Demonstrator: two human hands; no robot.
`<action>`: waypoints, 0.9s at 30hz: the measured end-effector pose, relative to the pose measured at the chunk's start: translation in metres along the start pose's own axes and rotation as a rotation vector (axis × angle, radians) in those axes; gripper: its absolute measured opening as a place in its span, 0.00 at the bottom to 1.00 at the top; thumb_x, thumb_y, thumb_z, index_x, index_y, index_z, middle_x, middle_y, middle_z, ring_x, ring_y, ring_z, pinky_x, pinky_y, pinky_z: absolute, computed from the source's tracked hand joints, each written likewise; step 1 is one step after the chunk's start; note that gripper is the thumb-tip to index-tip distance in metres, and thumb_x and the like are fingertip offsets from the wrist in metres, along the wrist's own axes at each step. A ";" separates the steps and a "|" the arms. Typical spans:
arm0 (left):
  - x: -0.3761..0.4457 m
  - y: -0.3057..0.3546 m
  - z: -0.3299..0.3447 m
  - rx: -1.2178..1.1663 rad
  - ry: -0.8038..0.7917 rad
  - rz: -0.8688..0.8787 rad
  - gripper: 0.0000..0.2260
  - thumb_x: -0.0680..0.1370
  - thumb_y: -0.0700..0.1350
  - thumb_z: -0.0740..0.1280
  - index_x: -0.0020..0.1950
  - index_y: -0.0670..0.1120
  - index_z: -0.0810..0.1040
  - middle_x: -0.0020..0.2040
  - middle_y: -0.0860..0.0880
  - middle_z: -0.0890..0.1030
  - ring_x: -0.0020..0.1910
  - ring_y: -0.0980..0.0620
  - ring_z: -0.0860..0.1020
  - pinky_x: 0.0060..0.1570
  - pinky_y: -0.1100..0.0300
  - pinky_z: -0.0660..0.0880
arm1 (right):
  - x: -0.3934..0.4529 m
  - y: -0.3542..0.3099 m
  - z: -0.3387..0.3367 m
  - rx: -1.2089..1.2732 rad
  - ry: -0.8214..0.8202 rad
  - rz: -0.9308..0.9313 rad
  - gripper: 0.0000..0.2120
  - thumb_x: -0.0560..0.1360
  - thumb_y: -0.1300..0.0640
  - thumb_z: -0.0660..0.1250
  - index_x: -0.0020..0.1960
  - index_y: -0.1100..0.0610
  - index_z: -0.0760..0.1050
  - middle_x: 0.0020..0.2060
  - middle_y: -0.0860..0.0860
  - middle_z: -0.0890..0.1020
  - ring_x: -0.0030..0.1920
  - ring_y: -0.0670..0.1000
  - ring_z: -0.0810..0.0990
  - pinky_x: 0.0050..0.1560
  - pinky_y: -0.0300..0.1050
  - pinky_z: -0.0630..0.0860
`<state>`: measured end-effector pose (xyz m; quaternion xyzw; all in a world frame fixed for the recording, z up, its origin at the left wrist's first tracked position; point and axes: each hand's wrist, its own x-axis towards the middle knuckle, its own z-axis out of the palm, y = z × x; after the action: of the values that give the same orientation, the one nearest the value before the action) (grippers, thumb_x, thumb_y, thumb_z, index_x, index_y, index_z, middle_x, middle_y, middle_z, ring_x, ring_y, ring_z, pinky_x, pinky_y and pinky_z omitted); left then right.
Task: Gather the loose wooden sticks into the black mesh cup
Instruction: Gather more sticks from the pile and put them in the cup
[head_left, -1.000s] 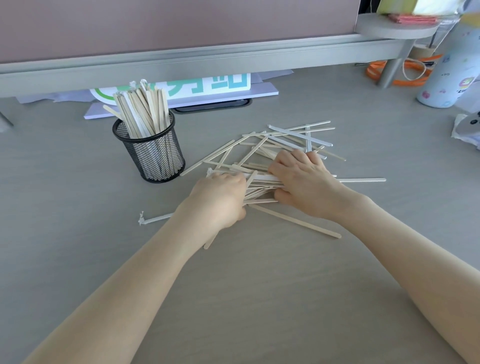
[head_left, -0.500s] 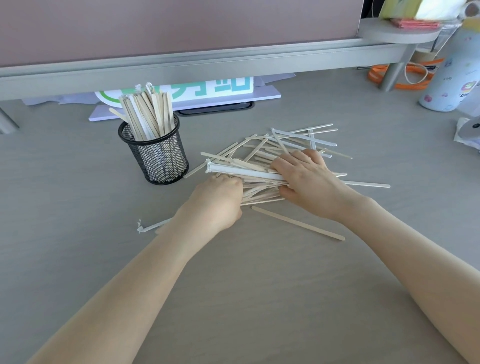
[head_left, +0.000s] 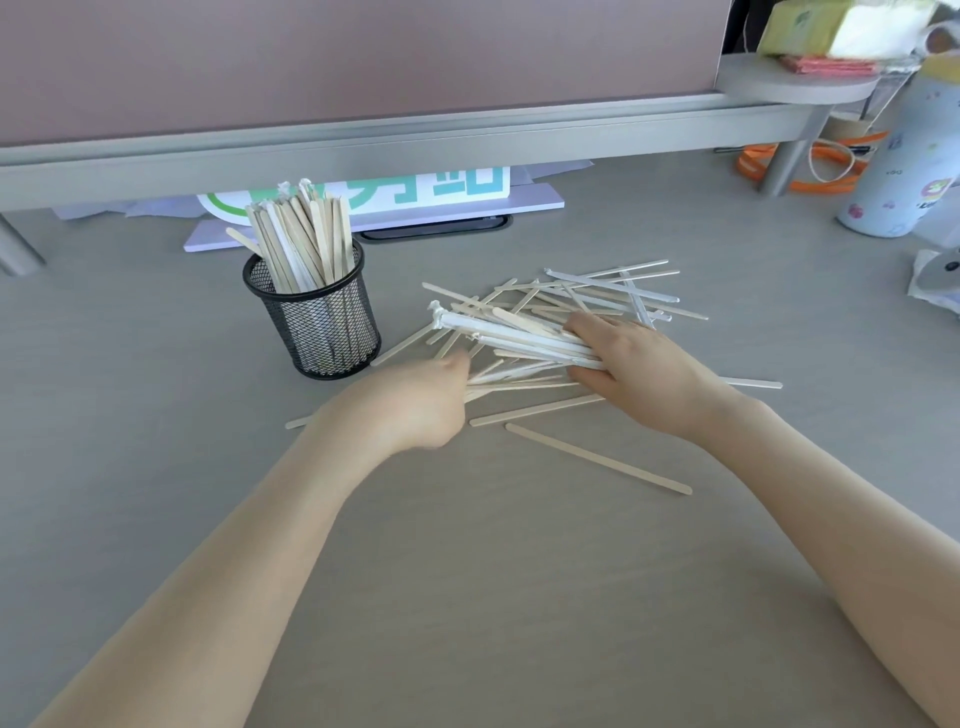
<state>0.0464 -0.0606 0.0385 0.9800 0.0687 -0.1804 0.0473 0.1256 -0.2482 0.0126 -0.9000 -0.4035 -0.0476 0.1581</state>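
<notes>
With the right hand (head_left: 644, 371) pinching a loose bundle of sticks (head_left: 524, 340) and the left hand (head_left: 415, 402) curled on strays, some could slide out short of the black mesh cup (head_left: 317, 325).

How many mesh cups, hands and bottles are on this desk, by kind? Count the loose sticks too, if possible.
black mesh cup: 1
hands: 2, the left hand and the right hand, which grips a stick bundle
pale bottle: 1
loose sticks: overlapping, not countable
Total: 4, sticks excluded
</notes>
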 end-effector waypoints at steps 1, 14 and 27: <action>-0.001 -0.004 -0.004 -0.015 -0.015 0.005 0.05 0.79 0.37 0.53 0.53 0.43 0.64 0.44 0.43 0.74 0.33 0.48 0.68 0.31 0.57 0.62 | 0.000 0.000 -0.002 0.015 0.006 0.007 0.10 0.77 0.58 0.62 0.55 0.62 0.68 0.39 0.49 0.71 0.43 0.58 0.72 0.38 0.46 0.59; -0.017 -0.055 -0.035 -0.637 -0.053 0.200 0.15 0.79 0.51 0.58 0.34 0.47 0.64 0.27 0.55 0.63 0.20 0.60 0.60 0.23 0.71 0.60 | 0.014 -0.015 -0.040 0.572 0.416 0.234 0.18 0.74 0.55 0.67 0.31 0.49 0.62 0.26 0.48 0.63 0.25 0.44 0.61 0.26 0.34 0.59; 0.000 -0.036 -0.029 -0.975 0.668 0.220 0.07 0.75 0.47 0.68 0.38 0.54 0.73 0.23 0.56 0.65 0.19 0.60 0.62 0.24 0.66 0.62 | 0.056 -0.044 -0.045 1.688 0.318 0.302 0.20 0.79 0.52 0.59 0.31 0.52 0.58 0.20 0.44 0.59 0.23 0.44 0.57 0.25 0.35 0.57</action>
<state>0.0516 -0.0218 0.0630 0.8504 0.0529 0.1956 0.4855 0.1324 -0.1959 0.0781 -0.5087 -0.1535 0.1638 0.8312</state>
